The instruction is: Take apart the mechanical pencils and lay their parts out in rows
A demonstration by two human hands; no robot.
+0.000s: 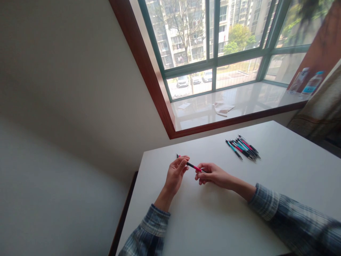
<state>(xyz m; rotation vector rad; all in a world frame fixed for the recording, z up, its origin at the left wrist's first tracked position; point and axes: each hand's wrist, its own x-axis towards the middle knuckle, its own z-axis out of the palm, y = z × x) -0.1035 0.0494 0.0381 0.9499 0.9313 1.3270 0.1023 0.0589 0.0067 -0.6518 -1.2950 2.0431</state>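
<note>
Over a white table [218, 213] both my hands hold one pink and black pen [192, 165] level between them. My left hand [177, 173] pinches the end with the tip, fingers curled round it. My right hand [211, 174] grips the other end with closed fingers. A heap of several pens [243, 147], pink and teal with black grips, lies on the table to the right, beyond my right hand.
A glossy white window sill [266, 97] with a dark red wooden frame runs behind the table, with paper scraps [223, 108] on it. Two bottles [306, 83] stand at its right end. A curtain [323, 106] hangs at the right. The table's left edge drops off beside a white wall.
</note>
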